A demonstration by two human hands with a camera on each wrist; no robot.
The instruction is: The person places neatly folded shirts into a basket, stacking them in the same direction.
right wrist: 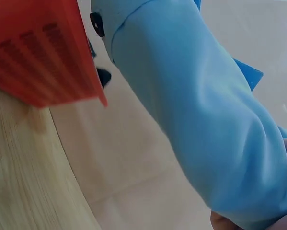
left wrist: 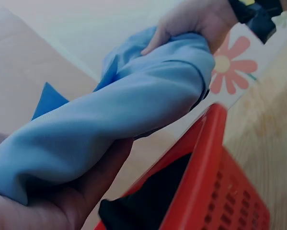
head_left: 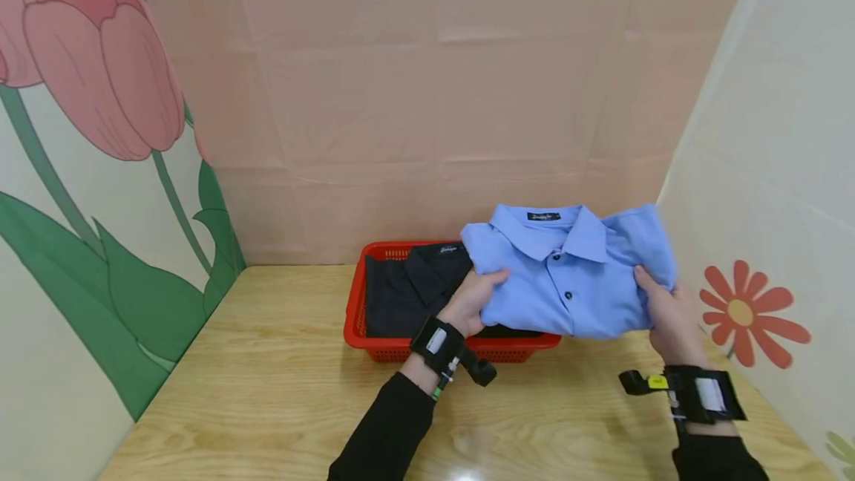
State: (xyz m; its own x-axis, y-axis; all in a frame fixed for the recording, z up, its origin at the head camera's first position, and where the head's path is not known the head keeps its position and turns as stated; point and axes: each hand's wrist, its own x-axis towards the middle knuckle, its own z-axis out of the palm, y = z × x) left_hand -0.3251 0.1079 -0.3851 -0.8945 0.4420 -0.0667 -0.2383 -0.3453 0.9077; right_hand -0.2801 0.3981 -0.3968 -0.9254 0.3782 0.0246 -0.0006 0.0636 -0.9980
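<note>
A folded light blue collared shirt (head_left: 568,273) with dark buttons is held up in the air, collar toward the back. My left hand (head_left: 473,301) grips its left side, thumb on top and fingers beneath. At the opposite side my right hand (head_left: 671,318) holds the cloth the same way, thumb on the front. Below and to the left, a red plastic basket (head_left: 381,347) contains a folded black collared shirt (head_left: 407,292). The blue shirt overlaps the basket's right part and hides some of it. In the left wrist view the shirt (left wrist: 119,110) hangs above the basket rim (left wrist: 200,158).
The basket stands on a light wooden table (head_left: 280,384) near the beige back wall (head_left: 434,110). A white panel with a red flower (head_left: 740,312) borders the right side. On the left is a panel with painted tulips (head_left: 100,65).
</note>
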